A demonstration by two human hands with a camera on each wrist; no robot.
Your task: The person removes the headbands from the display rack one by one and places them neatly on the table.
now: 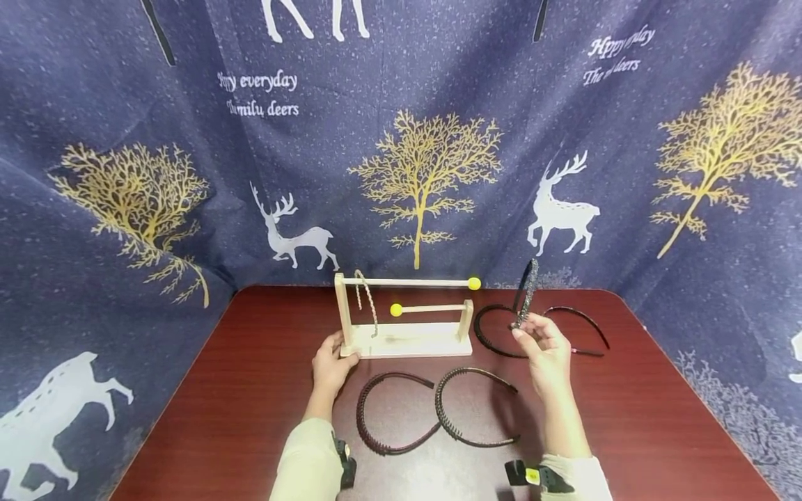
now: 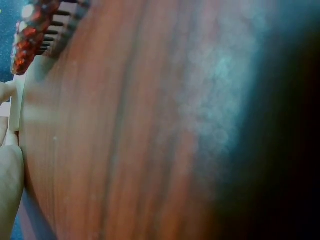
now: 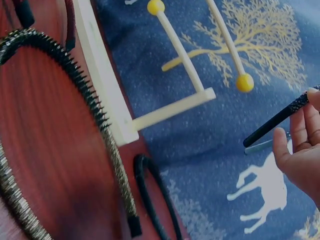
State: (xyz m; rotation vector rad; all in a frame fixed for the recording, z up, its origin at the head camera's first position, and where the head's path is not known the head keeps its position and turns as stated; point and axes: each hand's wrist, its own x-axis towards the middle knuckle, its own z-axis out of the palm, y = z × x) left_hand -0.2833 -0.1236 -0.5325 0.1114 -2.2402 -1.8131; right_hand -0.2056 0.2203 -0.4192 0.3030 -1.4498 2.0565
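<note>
A pale wooden stand (image 1: 407,341) has two horizontal rods of different heights, each tipped with a yellow ball. My left hand (image 1: 331,365) grips the left end of its base between thumb and fingers. A thin braided headband (image 1: 370,299) hangs on the upper rod near the left post. To the right of the stand, my right hand (image 1: 549,351) pinches a glittery black headband (image 1: 530,289) by its lower part, raised above the table. In the right wrist view that headband (image 3: 272,127) stretches out from the fingertips, apart from the rods.
On the reddish-brown table (image 1: 238,417) lie a dark toothed headband (image 1: 362,417) and a gold-black one (image 1: 441,403) in front of the stand. A black headband (image 1: 479,330) and a thin dark one (image 1: 589,320) lie at the right. A patterned blue cloth (image 1: 438,209) hangs behind.
</note>
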